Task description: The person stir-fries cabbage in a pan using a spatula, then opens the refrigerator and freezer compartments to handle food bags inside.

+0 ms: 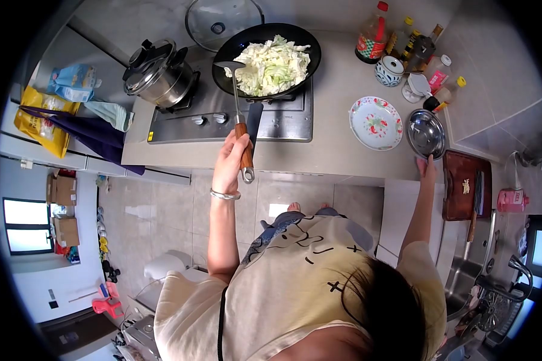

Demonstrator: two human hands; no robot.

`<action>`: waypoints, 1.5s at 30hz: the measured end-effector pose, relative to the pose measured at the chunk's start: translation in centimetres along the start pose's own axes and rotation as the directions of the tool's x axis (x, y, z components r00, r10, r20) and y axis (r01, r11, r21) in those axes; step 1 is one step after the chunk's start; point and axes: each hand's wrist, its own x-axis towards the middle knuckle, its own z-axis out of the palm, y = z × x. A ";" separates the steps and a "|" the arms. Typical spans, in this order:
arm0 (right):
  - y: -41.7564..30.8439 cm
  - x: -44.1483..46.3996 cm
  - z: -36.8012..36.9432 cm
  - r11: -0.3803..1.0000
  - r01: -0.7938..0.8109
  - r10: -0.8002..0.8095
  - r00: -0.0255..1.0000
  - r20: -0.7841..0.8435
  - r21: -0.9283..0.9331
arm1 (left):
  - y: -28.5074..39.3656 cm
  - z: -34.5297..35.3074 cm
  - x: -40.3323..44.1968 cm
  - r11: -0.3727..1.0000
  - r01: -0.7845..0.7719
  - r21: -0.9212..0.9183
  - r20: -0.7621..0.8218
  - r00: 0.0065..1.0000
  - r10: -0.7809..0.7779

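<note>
- my left hand (pixel 226 160) was closed around the wooden handle of the spatula (pixel 241 130), its long axis running forward from my fist and leaning slightly left.
- the chopped cabbage (pixel 277 65) lay ahead and to the right of that grip, heaped in the black pan (pixel 311 53); the spatula's blade reached over the pan's left side, at the heap's edge.
- the pan handle (pixel 256 113) pointed back toward me, just right of the spatula; i could not tell whether the two touched.
- my left hand was the nearer one to the pan; my right arm was stretched well away to the right.
- my right hand (pixel 427 168) was at the near rim of the steel bowl (pixel 426 133); i could not tell how firmly the fingers gripped it.
- the flowered plate (pixel 359 127) sat just left of that bowl, between it and the pan.
- the pressure cooker (pixel 164 85) stood left of the pan, the glass lid (pixel 218 27) behind; the cutting board (pixel 456 163) lay right of my right hand.
</note>
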 end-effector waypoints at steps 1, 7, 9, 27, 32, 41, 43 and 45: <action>0.1 -0.8 -0.4 1.000 0.023 -0.023 0.999 -0.029 0.003 | 0.0 0.0 -0.1 0.999 -0.020 0.043 0.003 1.000 0.020; -1.3 -14.2 7.9 0.885 0.369 -0.321 0.925 0.201 -0.284 | -0.1 2.1 -0.8 0.990 -0.103 0.100 0.006 0.995 0.103; -4.2 -24.2 14.9 0.826 0.463 -0.162 0.741 0.652 -0.321 | 1.5 5.2 -1.7 0.992 -0.076 -0.097 0.039 0.996 0.080; -9.0 -33.3 26.9 -0.037 0.987 -0.114 0.151 0.982 -0.156 | 2.7 7.3 -2.1 0.739 -0.578 0.348 0.257 0.816 0.517; -17.5 -34.2 28.3 -0.007 0.956 0.081 0.294 0.952 -0.295 | -1.2 0.1 -0.4 0.814 -0.323 0.483 -0.159 0.882 0.444; -15.7 -34.8 32.3 -0.180 0.970 0.254 0.206 0.945 -0.163 | -3.3 -0.4 3.6 0.618 0.560 -0.551 0.474 0.820 -0.321; -13.5 -34.5 32.9 -0.160 0.971 0.225 0.213 0.951 -0.180 | -3.2 -0.5 3.5 0.645 0.552 -0.528 0.458 0.825 -0.332; -11.4 -33.6 33.5 -0.142 0.975 0.168 0.193 0.967 -0.170 | -3.1 -0.6 3.5 0.655 0.549 -0.520 0.453 0.827 -0.334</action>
